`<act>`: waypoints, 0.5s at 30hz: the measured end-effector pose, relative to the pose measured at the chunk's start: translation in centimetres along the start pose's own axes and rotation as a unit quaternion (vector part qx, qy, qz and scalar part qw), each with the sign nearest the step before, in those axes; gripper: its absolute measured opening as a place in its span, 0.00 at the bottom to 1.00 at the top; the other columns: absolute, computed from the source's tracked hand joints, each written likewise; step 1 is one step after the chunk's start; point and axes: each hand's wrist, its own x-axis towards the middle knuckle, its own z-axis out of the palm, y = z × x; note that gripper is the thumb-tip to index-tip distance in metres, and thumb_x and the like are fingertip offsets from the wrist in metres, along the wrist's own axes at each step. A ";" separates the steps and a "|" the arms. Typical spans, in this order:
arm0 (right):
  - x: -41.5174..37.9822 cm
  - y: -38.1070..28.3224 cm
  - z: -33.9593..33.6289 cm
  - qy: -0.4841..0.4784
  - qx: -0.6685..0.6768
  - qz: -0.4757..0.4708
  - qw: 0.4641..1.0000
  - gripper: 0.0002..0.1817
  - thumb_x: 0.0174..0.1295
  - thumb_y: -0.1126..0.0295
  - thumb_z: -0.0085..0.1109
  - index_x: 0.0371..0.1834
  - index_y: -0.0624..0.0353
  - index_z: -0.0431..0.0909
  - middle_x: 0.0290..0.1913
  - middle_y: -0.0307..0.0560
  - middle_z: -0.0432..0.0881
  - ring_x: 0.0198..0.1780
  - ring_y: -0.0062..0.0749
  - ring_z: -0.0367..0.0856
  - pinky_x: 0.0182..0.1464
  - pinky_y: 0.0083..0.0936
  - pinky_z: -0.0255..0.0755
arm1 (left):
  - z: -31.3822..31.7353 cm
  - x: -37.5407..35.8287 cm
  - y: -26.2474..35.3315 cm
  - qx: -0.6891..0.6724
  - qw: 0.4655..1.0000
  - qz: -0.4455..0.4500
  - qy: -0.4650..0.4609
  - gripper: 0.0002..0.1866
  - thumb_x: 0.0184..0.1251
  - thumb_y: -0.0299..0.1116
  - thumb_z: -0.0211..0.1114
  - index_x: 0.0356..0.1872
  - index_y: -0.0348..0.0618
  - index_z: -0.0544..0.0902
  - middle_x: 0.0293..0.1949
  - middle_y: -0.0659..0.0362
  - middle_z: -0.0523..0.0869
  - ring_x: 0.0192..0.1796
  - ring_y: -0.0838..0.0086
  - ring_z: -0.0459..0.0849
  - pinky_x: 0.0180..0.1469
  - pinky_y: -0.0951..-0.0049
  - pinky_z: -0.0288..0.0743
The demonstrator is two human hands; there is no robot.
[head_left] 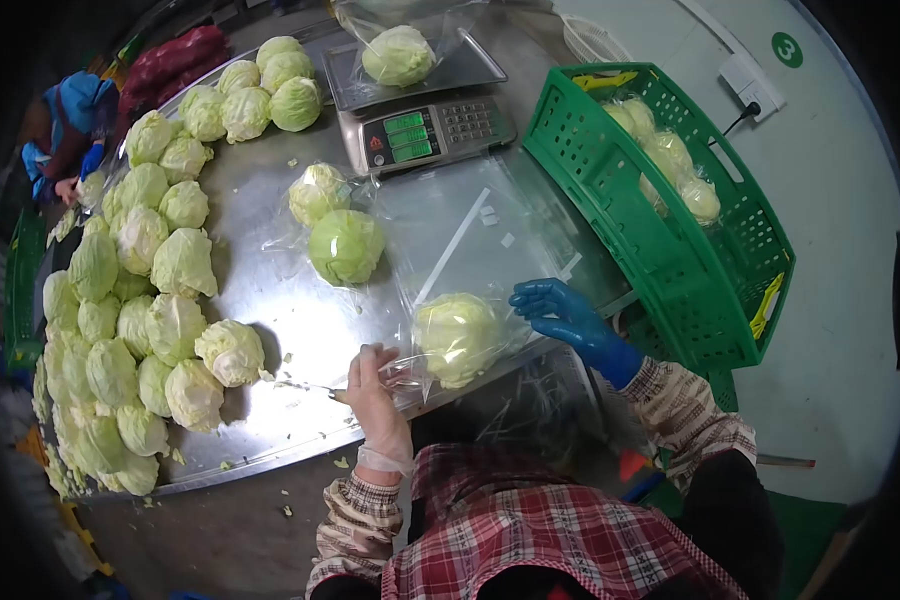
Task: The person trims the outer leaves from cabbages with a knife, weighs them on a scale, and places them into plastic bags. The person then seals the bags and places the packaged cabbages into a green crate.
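A cabbage (458, 338) in a clear plastic bag lies near the table's front edge, between my two hands. My left hand (378, 410), in a thin clear glove, is at the bag's left side with fingers stretched out, touching the loose plastic. Beside that hand lies a thin knife-like tool (336, 395), partly hidden by it. My right hand (574, 322), in a blue glove, hovers right of the bag with fingers extended and nothing visible in them. Just beyond, flat clear plastic bags (460, 220) are spread on the table.
Two bagged cabbages (346, 246) lie mid-table; many bare ones (110, 372) are piled left. A digital scale (425, 130) at the back bears a bagged cabbage (398, 56). A green crate (660, 240) holding bagged cabbages stands right. Another person (70, 130) works far left.
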 end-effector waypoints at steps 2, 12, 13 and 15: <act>-0.2 -1.7 1.2 -0.008 -0.058 -0.046 0.997 0.26 0.56 0.71 0.61 0.59 0.62 0.67 0.54 0.46 0.74 0.58 0.32 0.72 0.61 0.28 0.65 | 0.3 0.2 0.8 0.020 0.999 0.048 0.013 0.21 0.67 0.48 0.56 0.43 0.37 0.77 0.30 0.58 0.79 0.30 0.75 0.77 0.32 0.74 0.70; 1.6 -3.2 4.8 0.106 -0.184 -0.199 0.957 0.16 0.56 0.69 0.65 0.45 0.61 0.73 0.40 0.41 0.78 0.39 0.28 0.77 0.43 0.25 0.71 | 1.8 1.9 1.8 -0.039 0.997 0.003 0.059 0.17 0.70 0.44 0.53 0.34 0.38 0.78 0.23 0.60 0.78 0.21 0.78 0.73 0.25 0.79 0.65; 2.3 -2.6 4.8 0.160 0.012 -0.065 0.985 0.10 0.59 0.71 0.62 0.41 0.61 0.74 0.34 0.39 0.78 0.33 0.23 0.77 0.36 0.21 0.72 | 1.5 2.6 1.5 -0.038 0.997 0.008 0.067 0.17 0.71 0.44 0.53 0.32 0.39 0.77 0.22 0.60 0.78 0.20 0.79 0.72 0.24 0.79 0.64; 4.3 -1.7 3.6 0.201 0.054 -0.036 0.977 0.07 0.61 0.73 0.59 0.39 0.62 0.74 0.30 0.38 0.76 0.29 0.19 0.75 0.32 0.18 0.71 | 1.2 4.0 1.1 -0.038 0.996 0.025 0.075 0.18 0.71 0.44 0.53 0.27 0.40 0.76 0.19 0.62 0.75 0.18 0.79 0.69 0.22 0.80 0.61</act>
